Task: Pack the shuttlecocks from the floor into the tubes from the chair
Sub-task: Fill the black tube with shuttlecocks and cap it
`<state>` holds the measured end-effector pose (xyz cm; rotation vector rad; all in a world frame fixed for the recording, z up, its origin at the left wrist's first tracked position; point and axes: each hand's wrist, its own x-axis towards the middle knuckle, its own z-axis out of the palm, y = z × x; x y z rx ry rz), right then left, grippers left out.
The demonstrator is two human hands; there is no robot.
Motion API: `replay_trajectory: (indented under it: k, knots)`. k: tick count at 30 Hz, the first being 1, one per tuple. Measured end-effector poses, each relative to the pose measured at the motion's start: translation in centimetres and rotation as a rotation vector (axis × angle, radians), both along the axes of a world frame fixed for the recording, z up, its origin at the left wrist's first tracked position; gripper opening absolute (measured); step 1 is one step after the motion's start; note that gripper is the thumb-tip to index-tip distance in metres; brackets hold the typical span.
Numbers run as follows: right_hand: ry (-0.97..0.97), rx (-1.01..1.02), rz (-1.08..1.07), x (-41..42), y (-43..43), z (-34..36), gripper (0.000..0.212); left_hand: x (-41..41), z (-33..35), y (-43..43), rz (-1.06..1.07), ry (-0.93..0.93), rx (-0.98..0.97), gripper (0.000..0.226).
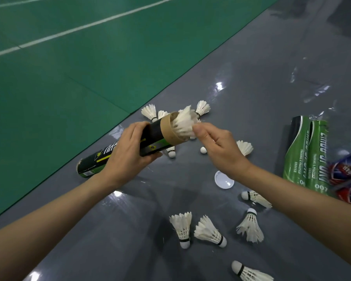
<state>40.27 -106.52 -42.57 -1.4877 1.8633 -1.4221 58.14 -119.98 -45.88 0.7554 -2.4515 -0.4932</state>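
The black tube (157, 133) is held tilted above the grey floor (130, 220). It is gripped around its middle by the left hand (128, 153), whose fingers are curled round it. Its brown cardboard mouth is turned up and away from the person, while its lower end points down toward the left. A shuttlecock (183, 122) is seated in that mouth with its white feathers sticking out. The feather skirt is pinched between the thumb and fingers of the right hand (217, 147). More shuttlecocks are scattered on the floor. A far group (149, 111) is seen just beyond and beneath the tube's mouth, and a near group (209, 232) lies in front of the person, between the forearms and under the right one. A clear round lid (224, 179) lies flat on the floor just below the right wrist. To the right, two green tubes (304, 155) lie side by side, with red-and-blue tubes (349, 173) touching them at the frame's edge. The grey floor is bordered on the left by a green court mat (69, 67).
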Motion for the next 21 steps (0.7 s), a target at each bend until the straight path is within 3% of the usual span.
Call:
replay_trajectory:
  k: [5,7,10,12,14,18,21]
  knots:
    - [0.118,0.185,0.346,-0.2,1.1,2.1,0.055,0.1,0.5,0.7,-0.069,-0.037,-0.046,0.073]
    - [0.057,0.344,0.377,-0.6,1.2,2.9,0.054,0.1,0.5,1.0,-0.098,-0.044,-0.106,0.072]
    - [0.004,0.561,0.434,-0.5,1.4,2.7,0.081,-0.8,0.0,1.9,-0.196,-0.096,-0.233,0.074]
    - [-0.191,0.624,0.450,-0.3,1.5,1.8,0.065,-1.4,-0.4,2.2,-0.234,-0.145,-0.276,0.076]
    - [-0.363,0.510,0.343,-0.6,1.1,0.7,0.056,-2.0,-0.8,2.1,-0.224,-0.164,-0.256,0.079]
    - [-0.498,0.213,-0.104,-2.6,-0.5,-0.8,0.040,-2.9,-1.6,1.3,-0.122,-0.159,-0.073,0.080]
    - [-0.472,0.147,-0.227,-5.1,-0.9,-3.2,0.024,-3.2,-2.8,0.7,-0.101,-0.175,-0.054,0.081]
